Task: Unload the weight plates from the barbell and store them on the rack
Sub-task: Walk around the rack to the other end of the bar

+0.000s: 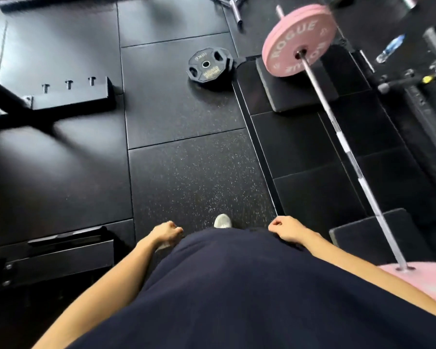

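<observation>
Down on the black rubber floor (194, 172), to the person's right: barbell (347, 147) lying along the raised platform, a pink plate (297, 39) loaded at the far end and resting on a dark pad (300, 96), another pink plate (423, 280) at the near end by the right elbow, only partly in view. Possibly two pink plates stacked at the far end, judging by the doubled rim; too blurred to be sure. Off the bar already: a small black plate (208, 66) with grip holes, flat on the floor beside the platform edge.

Left hand (165, 233) and right hand (285, 229) low at the waist, fingers loosely curled, holding nothing, well apart from bar and plates alike.

No storage rack clearly identifiable; black steel frame (71, 94) with three short pegs at the left, purpose uncertain.

Handling, as a judgement: pink plates probably rubber-coated bumpers, heavy, stiff, smooth-faced with no handholds, so best gripped with both hands on opposite rim edges and slid straight off the sleeve; likely to drag while their weight sits on the pad. Black plate lighter, easy to hook through a grip hole. Water bottle (389, 50) lying near the far plate, out of the way.
</observation>
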A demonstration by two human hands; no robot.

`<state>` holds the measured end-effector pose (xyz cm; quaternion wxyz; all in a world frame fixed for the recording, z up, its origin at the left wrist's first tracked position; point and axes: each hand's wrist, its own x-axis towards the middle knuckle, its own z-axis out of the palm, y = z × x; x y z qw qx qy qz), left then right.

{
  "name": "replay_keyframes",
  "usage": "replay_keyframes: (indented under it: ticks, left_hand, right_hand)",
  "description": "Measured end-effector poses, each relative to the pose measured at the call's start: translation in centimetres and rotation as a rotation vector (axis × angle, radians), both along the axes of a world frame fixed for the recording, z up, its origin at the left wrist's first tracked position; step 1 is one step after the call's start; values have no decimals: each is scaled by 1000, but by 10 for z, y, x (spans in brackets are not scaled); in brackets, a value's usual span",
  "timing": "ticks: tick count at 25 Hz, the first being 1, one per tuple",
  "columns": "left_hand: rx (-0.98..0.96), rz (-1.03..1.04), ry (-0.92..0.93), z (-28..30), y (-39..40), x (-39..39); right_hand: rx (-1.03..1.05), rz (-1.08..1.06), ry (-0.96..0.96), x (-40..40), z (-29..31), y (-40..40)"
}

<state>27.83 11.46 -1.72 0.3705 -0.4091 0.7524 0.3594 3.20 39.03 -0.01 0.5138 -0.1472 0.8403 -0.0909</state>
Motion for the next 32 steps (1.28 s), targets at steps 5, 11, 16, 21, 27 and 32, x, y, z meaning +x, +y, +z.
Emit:
replay_keyframes:
  ticks: [5, 11, 16, 21, 27, 32]
  left_hand:
    - [22, 306, 136, 14, -102, -94]
    - [172, 233, -7, -6, -198, -173]
    - [36, 249, -27, 9, -337, -232]
    - [-99, 489, 87, 25, -468, -280]
    - [3, 526, 54, -1, -605, -342]
    - [-4, 305, 40, 10, -801, -417]
  right_hand:
    - [-35, 22, 16, -91, 12, -130]
    - [12, 188, -24, -183, -20, -280]
    - [-16, 214, -7, -281, -17, -436]
    - [-27, 356, 13, -354, 7, -583]
    - [12, 389, -23, -415, -6, -733]
    - [23, 215, -15, -472, -1, -865]
